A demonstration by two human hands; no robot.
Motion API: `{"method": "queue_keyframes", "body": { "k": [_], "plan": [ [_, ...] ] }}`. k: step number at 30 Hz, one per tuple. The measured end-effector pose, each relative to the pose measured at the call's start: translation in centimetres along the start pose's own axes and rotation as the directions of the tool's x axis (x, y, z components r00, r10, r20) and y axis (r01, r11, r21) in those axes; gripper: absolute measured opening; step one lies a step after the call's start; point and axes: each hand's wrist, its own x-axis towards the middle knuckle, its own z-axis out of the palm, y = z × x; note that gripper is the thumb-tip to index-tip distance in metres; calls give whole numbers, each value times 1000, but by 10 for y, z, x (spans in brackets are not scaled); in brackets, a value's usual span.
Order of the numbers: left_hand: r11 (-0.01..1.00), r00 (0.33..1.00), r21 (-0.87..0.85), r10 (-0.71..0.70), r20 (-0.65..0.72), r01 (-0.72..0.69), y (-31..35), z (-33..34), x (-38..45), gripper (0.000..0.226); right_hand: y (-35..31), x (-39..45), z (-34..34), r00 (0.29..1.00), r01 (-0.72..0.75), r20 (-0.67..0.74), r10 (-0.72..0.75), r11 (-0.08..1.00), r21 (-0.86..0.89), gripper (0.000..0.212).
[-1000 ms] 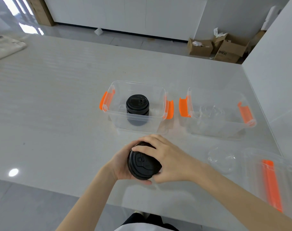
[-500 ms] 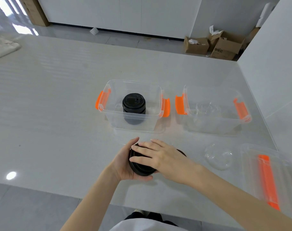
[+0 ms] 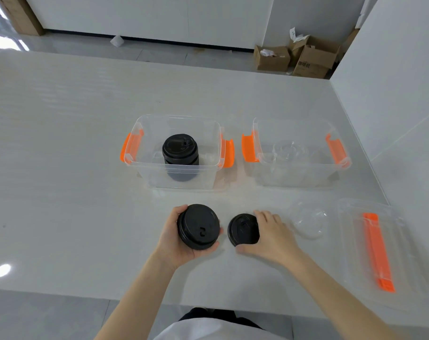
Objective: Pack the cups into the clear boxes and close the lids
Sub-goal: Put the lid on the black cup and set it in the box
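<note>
Two open clear boxes with orange latches stand side by side. The left box [image 3: 144,168] holds a stack of black lidded cups [image 3: 180,149]. The right box [image 3: 264,168] holds clear cups that are hard to make out. My left hand [image 3: 174,238] holds a black lidded cup [image 3: 200,227] just above the table. My right hand [image 3: 269,238] grips a second, smaller-looking black cup [image 3: 242,229] that rests on the table beside it. A clear dome cup [image 3: 309,220] lies to the right of my right hand.
A clear box lid with an orange bar [image 3: 377,251] lies at the near right of the white table [image 3: 61,155]. A white wall borders the table on the right. Cardboard boxes [image 3: 306,57] sit on the floor beyond the far edge.
Both hands were together on one black stack. Now they have parted, the left holding one black cup and the right holding another to its right.
</note>
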Motion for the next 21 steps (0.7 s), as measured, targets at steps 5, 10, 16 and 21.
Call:
{"method": "queue_keyframes", "body": {
  "k": [5, 10, 16, 21],
  "plan": [
    [1000, 1000, 7, 11, -30, -10, -3, 2, 4, 57, -7, 7, 19, 985, -39, -169, 40, 999, 10, 94],
    [1000, 998, 17, -8, -67, 9, 2, 3, 6, 52, -12, 7, -12, 956, 160, -277, -94, 960, 228, 80],
    [988, 998, 151, 10, -67, 1, 19, 15, 11, 41, -36, -4, -73, 889, 458, -187, -418, 815, 355, 88],
    [977, 998, 210, -22, -55, 33, 25, 26, 14, 41, -57, -11, -92, 793, 604, -51, -607, 772, 198, 83]
  ]
}}
